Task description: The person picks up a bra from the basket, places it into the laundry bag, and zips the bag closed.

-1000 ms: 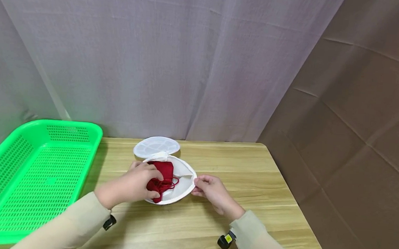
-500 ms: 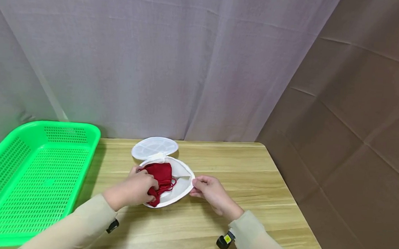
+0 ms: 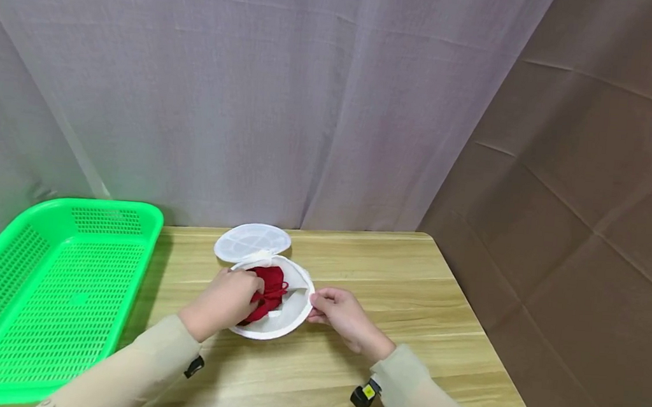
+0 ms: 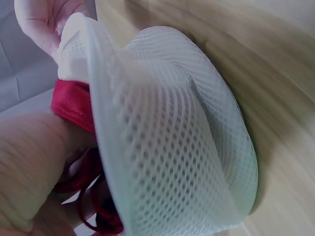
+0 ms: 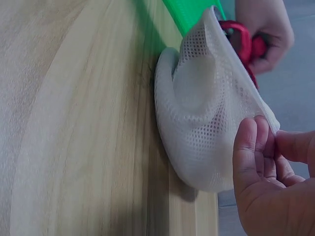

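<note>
Fingers (image 5: 244, 147) curl — left hand (image 3: 225, 304) gripping red cloth (image 3: 271, 281), right hand (image 3: 347, 319) pinching a round-rimmed mesh bag (image 4: 167, 152).

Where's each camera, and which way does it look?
Head: worn there, looking forward and down at the mesh bag on the table; left hand, right hand and sleeves show.
Left wrist: worn there, facing the bag close up; both hands show.
Right wrist: worn there, looking across the table at the bag; both hands show.
The wrist views share the bag and red cloth.
</note>
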`<state>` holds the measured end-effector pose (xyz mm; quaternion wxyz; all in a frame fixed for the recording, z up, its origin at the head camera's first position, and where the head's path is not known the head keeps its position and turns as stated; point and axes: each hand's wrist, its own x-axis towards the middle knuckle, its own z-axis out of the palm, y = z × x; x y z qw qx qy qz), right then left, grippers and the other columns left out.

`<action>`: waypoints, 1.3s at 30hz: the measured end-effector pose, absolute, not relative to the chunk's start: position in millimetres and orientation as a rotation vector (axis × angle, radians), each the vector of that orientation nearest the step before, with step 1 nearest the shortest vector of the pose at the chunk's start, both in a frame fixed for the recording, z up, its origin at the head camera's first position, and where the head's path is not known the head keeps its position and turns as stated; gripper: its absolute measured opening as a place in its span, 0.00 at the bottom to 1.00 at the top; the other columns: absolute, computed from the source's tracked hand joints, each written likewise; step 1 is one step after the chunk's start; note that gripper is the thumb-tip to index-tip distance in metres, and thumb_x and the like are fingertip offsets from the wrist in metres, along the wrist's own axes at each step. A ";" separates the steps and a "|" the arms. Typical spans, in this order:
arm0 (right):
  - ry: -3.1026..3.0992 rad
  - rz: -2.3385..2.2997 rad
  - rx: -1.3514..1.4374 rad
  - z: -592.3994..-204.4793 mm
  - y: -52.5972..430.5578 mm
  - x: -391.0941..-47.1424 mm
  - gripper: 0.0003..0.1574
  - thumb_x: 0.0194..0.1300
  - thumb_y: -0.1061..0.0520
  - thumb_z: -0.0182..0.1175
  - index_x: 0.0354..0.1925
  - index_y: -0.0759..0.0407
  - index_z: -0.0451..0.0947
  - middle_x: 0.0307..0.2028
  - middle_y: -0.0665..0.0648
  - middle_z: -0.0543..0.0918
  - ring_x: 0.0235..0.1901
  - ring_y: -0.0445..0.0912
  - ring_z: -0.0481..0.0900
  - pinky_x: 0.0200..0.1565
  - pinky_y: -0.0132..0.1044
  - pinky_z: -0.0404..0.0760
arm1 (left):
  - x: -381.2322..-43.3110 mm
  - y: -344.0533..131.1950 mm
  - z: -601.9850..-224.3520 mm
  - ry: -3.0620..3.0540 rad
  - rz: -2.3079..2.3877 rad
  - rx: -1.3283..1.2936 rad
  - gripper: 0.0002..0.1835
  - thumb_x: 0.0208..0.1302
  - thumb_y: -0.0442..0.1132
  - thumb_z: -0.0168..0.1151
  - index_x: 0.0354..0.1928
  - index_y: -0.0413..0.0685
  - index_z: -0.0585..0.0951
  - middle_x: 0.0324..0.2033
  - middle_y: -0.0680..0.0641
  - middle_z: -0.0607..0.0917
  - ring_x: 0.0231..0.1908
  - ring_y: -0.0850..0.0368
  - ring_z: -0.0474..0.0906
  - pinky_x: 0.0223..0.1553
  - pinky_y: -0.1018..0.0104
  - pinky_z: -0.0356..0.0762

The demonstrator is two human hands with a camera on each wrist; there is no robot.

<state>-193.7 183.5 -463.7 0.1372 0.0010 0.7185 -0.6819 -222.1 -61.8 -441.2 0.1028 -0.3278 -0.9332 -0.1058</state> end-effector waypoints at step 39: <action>1.959 -1.994 0.001 -459.3 204.5 -190.5 0.15 0.70 0.63 0.54 0.48 0.76 0.73 0.33 0.60 0.80 0.33 0.46 0.82 0.43 0.39 0.82 | -252.1 -83.9 -439.7 -2.646 -1.196 -0.710 0.23 0.51 0.47 0.74 0.46 0.43 0.80 0.44 0.45 0.79 0.45 0.47 0.76 0.46 0.53 0.75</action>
